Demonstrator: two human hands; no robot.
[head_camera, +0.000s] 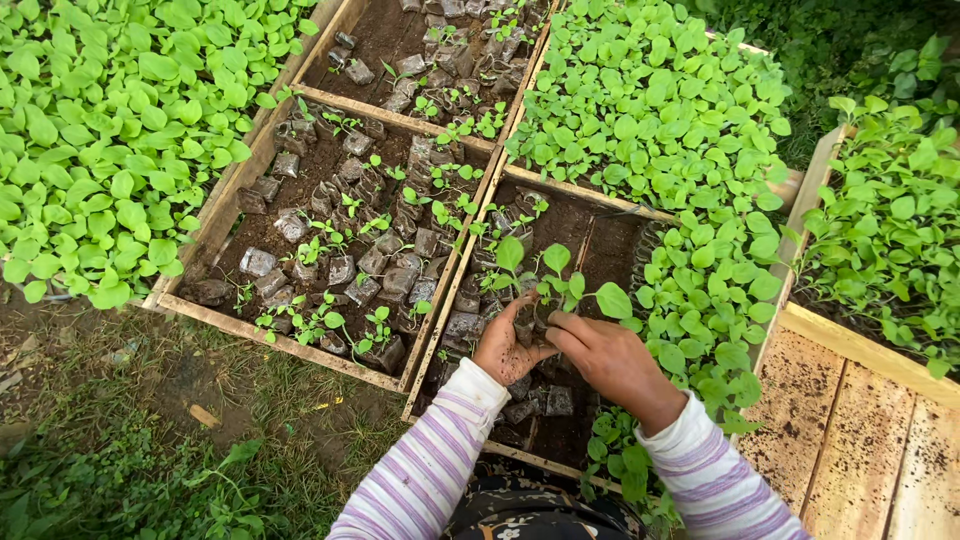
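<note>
This is outdoors, in soft daylight with no hard shadows. Wooden trays (345, 352) sit side by side on the ground. The tray at the far left (90, 130) is packed with bright green leaves. The next ones hold dark soil and small dirt blocks (258, 262) with tiny sprouts. More leafy trays (660, 100) fill the top right. At the bottom right lies a bare board floor (850, 440) dusted with dirt crumbs. The ground (140, 430) at the bottom left is brown earth with patchy grass and weeds.
</note>
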